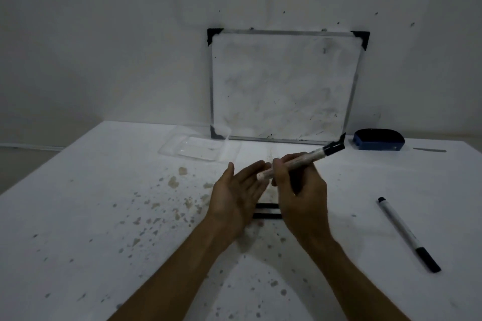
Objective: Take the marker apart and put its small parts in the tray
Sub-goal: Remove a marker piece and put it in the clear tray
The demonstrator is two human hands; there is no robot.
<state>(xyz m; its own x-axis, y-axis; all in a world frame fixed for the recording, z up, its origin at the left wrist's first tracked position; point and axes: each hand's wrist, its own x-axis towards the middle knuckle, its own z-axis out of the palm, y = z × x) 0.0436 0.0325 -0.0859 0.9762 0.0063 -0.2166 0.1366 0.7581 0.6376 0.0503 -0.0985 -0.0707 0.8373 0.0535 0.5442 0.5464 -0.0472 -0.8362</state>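
Two bare forearms reach in from the near edge over a white, speckled worktop point(104, 190). Right of centre, the right hand point(300, 190) has its fingers point(280, 172) curled tight around the barrel of a marker point(307, 159), which is held above the worktop and tilted, its black end pointing up and to the far right, its pale end pointing down to the left. That pale end meets the left hand point(240, 190), whose palm is open and turned toward the right hand, fingers stretched out and gripping nothing; whether the barrel tip actually touches the palm cannot be told. Below and between the two hands, two short black sticks point(267, 210) lie side by side on the worktop, partly hidden by the hands. A second marker point(407, 232), still capped in black, lies untouched on the worktop well to the right. On the far side, left of the hands, sits a clear plastic tray point(200, 150). Just behind it a small whiteboard point(284, 86) leans against the wall, and a blue eraser point(378, 139) rests to its right.
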